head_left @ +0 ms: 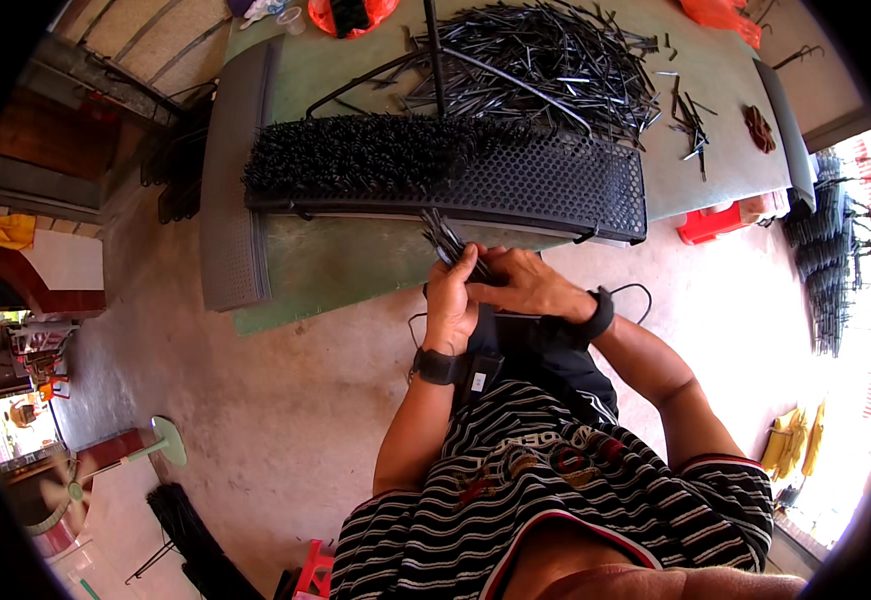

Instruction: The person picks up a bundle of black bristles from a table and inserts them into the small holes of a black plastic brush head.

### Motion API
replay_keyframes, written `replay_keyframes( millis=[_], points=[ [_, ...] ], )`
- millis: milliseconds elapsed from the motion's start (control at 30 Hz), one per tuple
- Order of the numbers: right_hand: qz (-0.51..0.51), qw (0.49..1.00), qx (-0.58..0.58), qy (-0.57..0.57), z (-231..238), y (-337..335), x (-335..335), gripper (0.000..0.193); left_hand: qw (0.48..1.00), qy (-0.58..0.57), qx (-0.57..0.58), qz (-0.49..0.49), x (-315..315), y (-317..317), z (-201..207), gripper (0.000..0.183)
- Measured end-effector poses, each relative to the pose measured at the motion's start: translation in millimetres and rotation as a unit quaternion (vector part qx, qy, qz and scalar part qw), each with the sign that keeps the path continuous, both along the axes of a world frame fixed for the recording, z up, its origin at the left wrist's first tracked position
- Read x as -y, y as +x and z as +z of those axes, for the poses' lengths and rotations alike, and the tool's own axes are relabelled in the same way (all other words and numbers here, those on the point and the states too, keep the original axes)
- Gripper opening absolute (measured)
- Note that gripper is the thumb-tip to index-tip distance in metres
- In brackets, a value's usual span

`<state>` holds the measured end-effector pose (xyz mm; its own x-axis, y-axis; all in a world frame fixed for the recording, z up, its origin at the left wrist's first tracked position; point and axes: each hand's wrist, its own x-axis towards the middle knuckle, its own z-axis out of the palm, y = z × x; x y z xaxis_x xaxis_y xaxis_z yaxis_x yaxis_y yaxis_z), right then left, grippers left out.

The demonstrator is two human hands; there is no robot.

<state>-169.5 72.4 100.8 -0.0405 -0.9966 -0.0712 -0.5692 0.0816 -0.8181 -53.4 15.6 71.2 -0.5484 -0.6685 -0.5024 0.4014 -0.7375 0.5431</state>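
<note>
My left hand [452,300] is closed around a bundle of thin black plastic strips [439,236], whose upper ends stick out above the thumb. Against it, my right hand [530,284] has its fingers curled at the bundle's lower part, partly hiding it. Just beyond both hands, a long black perforated panel [575,185] lies on a black wire frame [433,60]. Black strips [350,155] stand densely in the panel's left part, while its right part shows bare holes. A large heap of loose black strips [545,65] lies behind it.
Stacked grey perforated panels [233,190] lie along the left edge of the green table [340,275]. A few stray strips [692,130] and a brown coiled item [758,130] are at right. A red stool [710,223] stands under the table; a green fan [75,490] is lower left.
</note>
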Motion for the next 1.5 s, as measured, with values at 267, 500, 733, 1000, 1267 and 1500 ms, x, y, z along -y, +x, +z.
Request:
replay_keyframes(
  millis=[267, 500, 733, 1000, 1267, 1500],
  points=[
    [-0.171, 0.970, 0.172, 0.000, 16, -23, 24, 0.028, 0.989, -0.121, 0.021, -0.087, 8, 18, 10, 0.022],
    [-0.180, 0.892, 0.404, 0.087, 5, -16, 39, 0.019, 0.987, -0.124, 0.038, -0.099, 11, 24, 11, 0.022],
    [-0.207, 0.878, 0.432, -0.006, 10, -11, 51, 0.013, 0.985, -0.146, 0.065, -0.072, 17, 32, 11, 0.024],
    [-0.249, 0.927, 0.109, -0.258, 23, 1, 71, 0.015, 0.990, -0.114, 0.083, 0.030, 18, 38, 2, 0.025],
    [-0.191, 0.938, -0.005, -0.290, 7, 1, 81, 0.013, 0.991, -0.100, 0.086, 0.030, 22, 46, -6, 0.022],
    [-0.070, 0.925, -0.293, -0.234, 10, -6, 83, 0.012, 0.991, -0.087, 0.083, 0.056, 21, 46, -4, 0.018]
  ],
)
